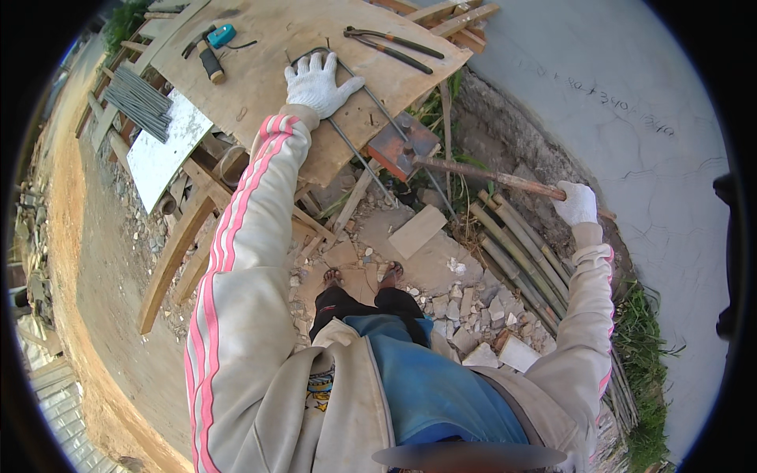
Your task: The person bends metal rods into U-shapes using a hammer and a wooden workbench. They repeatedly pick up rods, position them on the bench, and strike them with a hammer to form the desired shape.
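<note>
My left hand [317,85], in a white knit glove, lies flat with its fingers spread over a thin steel rod [372,96] bent into a long U. Plywood [260,55] is beneath the hand, and the rod's two legs run past the board's near edge toward me. My right hand [577,203], also gloved, is wrapped round the end of a rusty metal bar [497,176]. At its far end the bar meets a reddish-brown metal block [386,154] with upright pegs, beside which one leg of the rod passes. The exact contact there is hard to make out.
End-cutting pincers [398,51], a hammer [211,63] and a blue tape measure [222,35] lie on the plywood. Cut rods [138,102] are stacked at left. Bamboo poles [524,252] and rubble [473,315] surround my feet; a grey concrete surface [654,71] is at right.
</note>
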